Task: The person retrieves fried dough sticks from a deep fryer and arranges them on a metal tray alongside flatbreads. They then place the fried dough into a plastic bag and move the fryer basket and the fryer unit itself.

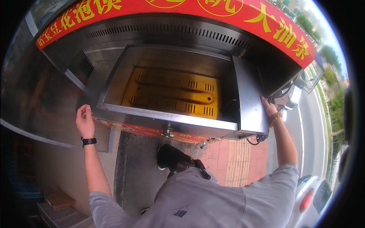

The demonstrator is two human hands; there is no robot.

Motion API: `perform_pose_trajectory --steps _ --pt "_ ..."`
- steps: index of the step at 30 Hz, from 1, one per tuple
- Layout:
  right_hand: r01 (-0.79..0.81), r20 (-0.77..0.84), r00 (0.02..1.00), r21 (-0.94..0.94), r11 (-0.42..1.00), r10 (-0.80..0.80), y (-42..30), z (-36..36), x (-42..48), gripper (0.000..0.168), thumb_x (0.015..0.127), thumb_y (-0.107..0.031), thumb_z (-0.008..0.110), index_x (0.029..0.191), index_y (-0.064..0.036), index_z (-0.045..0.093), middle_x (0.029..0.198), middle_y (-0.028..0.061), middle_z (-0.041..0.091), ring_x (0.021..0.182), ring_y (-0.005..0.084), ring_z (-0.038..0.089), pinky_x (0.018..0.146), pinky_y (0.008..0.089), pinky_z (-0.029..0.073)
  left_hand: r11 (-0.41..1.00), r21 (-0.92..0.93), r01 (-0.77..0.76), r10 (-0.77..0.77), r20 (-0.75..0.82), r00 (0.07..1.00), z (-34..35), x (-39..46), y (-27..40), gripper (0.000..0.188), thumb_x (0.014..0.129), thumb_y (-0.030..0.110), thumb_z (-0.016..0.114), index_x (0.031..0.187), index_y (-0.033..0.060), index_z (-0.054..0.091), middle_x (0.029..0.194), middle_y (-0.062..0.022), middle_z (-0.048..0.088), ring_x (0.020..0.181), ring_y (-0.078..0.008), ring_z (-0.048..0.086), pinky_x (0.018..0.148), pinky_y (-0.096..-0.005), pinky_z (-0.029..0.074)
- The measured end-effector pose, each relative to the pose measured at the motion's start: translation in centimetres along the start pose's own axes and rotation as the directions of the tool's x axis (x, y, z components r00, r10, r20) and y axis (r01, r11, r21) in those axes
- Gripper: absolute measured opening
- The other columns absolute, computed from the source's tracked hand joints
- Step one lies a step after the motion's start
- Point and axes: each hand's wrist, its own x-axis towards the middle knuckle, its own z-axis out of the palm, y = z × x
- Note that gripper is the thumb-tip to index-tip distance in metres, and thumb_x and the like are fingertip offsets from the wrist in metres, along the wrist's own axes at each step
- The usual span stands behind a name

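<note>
A stainless-steel food cart with a deep rectangular well (171,114) stands before me. Inside the well lies a yellowish, slotted metal plate (168,95) with dark brown stains. My left hand (85,118), a dark watch on its wrist, is raised just off the well's near left corner, fingers curled; nothing shows in it. My right hand (269,107), with a beaded bracelet at the wrist, rests on the outer edge of the steel side panel (251,94) at the right. Its fingers are partly hidden behind that edge. A metal valve (167,132) sticks out from the cart's front.
A red sign canopy (182,10) with yellow writing overhangs the cart. A glass pane (51,114) stands at the left, a cardboard box (60,199) at lower left. A plug with a cable (261,138) hangs below the right panel. A white car (310,199) is at lower right.
</note>
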Motion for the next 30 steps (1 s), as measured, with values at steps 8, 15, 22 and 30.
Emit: perform_pose_trajectory --steps 8,15,22,30 --pt "-0.043 0.076 0.996 -0.041 0.998 0.046 0.6 -0.2 1.6 0.093 0.090 -0.075 0.038 0.124 0.010 0.057 0.113 0.0297 0.064 0.116 0.0365 0.058 0.102 0.0381 0.039 0.826 0.535 -0.175 -0.244 0.621 0.745 11.1 16.1 1.5 0.087 0.077 0.070 0.067 0.118 -0.0065 0.058 0.103 -0.0234 0.067 0.100 -0.0340 0.064 0.088 -0.0386 0.050" --pt "-0.148 0.042 0.988 -0.049 0.988 0.150 0.9 0.4 1.4 0.101 0.088 -0.081 0.032 0.122 0.010 0.060 0.117 0.0314 0.063 0.124 0.0414 0.054 0.106 0.0403 0.036 0.709 0.617 -0.341 -0.345 0.726 0.595 14.0 17.9 -0.6 0.074 0.075 0.051 0.074 0.118 -0.0073 0.057 0.120 -0.0282 0.062 0.116 -0.0403 0.059 0.098 -0.0424 0.047" --pt "-0.283 0.062 0.957 -0.027 0.959 0.284 -2.8 -0.6 -0.6 0.100 0.089 -0.077 0.034 0.123 0.015 0.057 0.117 0.0351 0.061 0.121 0.0426 0.056 0.102 0.0424 0.040 0.765 0.591 -0.257 -0.329 0.701 0.632 14.1 18.4 -2.7 0.059 0.069 0.035 0.074 0.113 -0.0025 0.062 0.114 -0.0257 0.066 0.109 -0.0378 0.062 0.093 -0.0427 0.049" --pt "-0.364 0.074 0.930 0.038 0.930 0.361 -4.0 0.0 -1.0 0.104 0.087 -0.081 0.032 0.129 0.012 0.054 0.129 0.0323 0.056 0.129 0.0408 0.049 0.108 0.0409 0.034 0.854 0.484 -0.190 -0.235 0.686 0.689 13.6 17.6 -6.8 0.041 0.070 0.026 0.073 0.100 -0.0002 0.065 0.096 -0.0191 0.070 0.094 -0.0340 0.067 0.083 -0.0407 0.052"
